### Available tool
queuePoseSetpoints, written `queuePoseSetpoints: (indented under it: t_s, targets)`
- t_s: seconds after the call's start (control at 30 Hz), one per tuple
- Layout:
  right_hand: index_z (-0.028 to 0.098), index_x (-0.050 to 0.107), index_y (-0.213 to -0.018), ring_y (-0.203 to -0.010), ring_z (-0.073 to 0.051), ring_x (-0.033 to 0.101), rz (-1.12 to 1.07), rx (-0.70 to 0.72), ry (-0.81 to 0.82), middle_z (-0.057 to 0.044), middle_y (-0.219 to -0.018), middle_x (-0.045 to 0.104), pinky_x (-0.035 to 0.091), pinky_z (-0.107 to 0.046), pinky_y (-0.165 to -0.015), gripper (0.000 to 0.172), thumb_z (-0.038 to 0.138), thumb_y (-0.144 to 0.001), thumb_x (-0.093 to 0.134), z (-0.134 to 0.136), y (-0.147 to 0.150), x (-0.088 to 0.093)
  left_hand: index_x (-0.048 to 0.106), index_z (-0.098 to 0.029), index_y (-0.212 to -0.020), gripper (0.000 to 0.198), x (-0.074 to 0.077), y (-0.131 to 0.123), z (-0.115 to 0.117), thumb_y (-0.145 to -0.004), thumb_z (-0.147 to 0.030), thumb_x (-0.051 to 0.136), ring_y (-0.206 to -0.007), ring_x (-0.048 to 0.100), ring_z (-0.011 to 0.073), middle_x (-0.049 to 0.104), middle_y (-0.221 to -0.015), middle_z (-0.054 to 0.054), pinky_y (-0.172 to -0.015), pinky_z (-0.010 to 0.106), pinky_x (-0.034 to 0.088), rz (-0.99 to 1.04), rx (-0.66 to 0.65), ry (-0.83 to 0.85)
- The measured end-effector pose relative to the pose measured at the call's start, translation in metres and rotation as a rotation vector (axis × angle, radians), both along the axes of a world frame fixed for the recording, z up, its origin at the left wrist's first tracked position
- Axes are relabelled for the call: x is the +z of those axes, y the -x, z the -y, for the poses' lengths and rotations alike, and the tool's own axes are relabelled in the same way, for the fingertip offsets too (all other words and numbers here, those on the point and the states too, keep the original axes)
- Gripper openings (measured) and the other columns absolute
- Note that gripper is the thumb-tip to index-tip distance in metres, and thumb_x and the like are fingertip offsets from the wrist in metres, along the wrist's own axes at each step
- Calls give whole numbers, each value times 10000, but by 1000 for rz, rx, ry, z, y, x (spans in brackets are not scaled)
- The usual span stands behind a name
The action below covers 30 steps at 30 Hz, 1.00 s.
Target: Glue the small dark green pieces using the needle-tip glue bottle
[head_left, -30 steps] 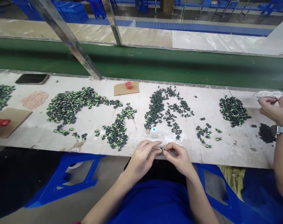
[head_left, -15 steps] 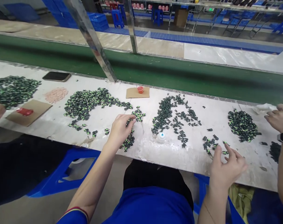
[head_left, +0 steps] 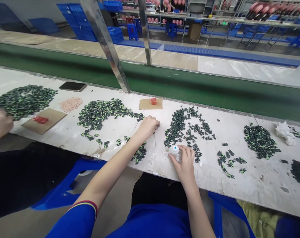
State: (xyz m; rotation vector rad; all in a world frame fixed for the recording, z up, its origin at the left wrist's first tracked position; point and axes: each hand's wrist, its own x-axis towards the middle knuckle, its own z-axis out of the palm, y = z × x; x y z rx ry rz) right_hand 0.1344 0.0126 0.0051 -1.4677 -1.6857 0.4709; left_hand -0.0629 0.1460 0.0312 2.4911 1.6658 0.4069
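My left hand (head_left: 148,126) reaches out over the white table (head_left: 209,178), fingers curled down at the end of a green-and-black pile of small parts (head_left: 104,111); what it pinches is hidden. My right hand (head_left: 184,162) rests near the table's front edge with its fingers closed round a small white bottle with a blue tip (head_left: 175,150). A spread of dark green parts (head_left: 183,125) lies just beyond the bottle. More green-marked pieces (head_left: 140,153) lie under my left forearm.
A cardboard scrap with a small red cup (head_left: 153,100) lies behind my left hand. Another person's hand (head_left: 0,124) is at far left, near cardboard with a red object (head_left: 40,119), pink bits (head_left: 70,104) and a phone (head_left: 72,86). More piles (head_left: 261,140) lie right. A green conveyor (head_left: 189,87) runs behind.
My right hand came back from the loose pieces at right and closed on the white bottle. My left hand slid a little right along the pile. The other person's hands at right are gone from view.
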Motion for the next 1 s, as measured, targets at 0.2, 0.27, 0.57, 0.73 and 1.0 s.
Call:
queuePoseSetpoints:
  t_s: [0.2,0.27,0.57,0.73,1.0]
  targets:
    - [219,513,-887,-963,-247,631,-375,37,215,-84,-987,691,504,-401,-831,278,405,-772,683,13,-14,14,718,-192,-825,107,9,3,34,-824,-148,621,-868,588,243,695,-824,73,-771,361,455,64,-10,-25]
    - [215,514,-822,-788,-218,651,-466,10,251,-47,-835,691,517,-345,-711,302,409,-724,725,19,-25,15,709,-194,-877,98,8,-2,60,-846,-171,618,-882,584,228,692,-868,56,-782,363,466,248,-60,-76]
    - [187,578,-714,-516,-133,505,-772,-280,95,-14,-637,590,359,-244,-448,343,522,-726,648,25,-50,6,712,-209,-904,105,-29,-51,133,-813,-170,677,-923,571,230,681,-892,67,-778,380,513,525,-80,-75]
    - [174,572,-648,-481,-126,469,-659,-391,153,12,-528,543,396,-260,-475,383,535,-694,693,25,-37,12,688,-207,-1005,216,-32,-50,137,-805,-128,678,-947,633,228,725,-943,64,-804,392,522,574,-51,0]
    - [176,575,-637,-492,-139,516,-402,-371,126,3,-528,591,424,-255,-487,367,519,-738,660,25,-20,14,706,-212,-950,162,-25,-50,141,-813,-137,664,-824,696,203,751,-859,47,-774,362,534,622,59,40]
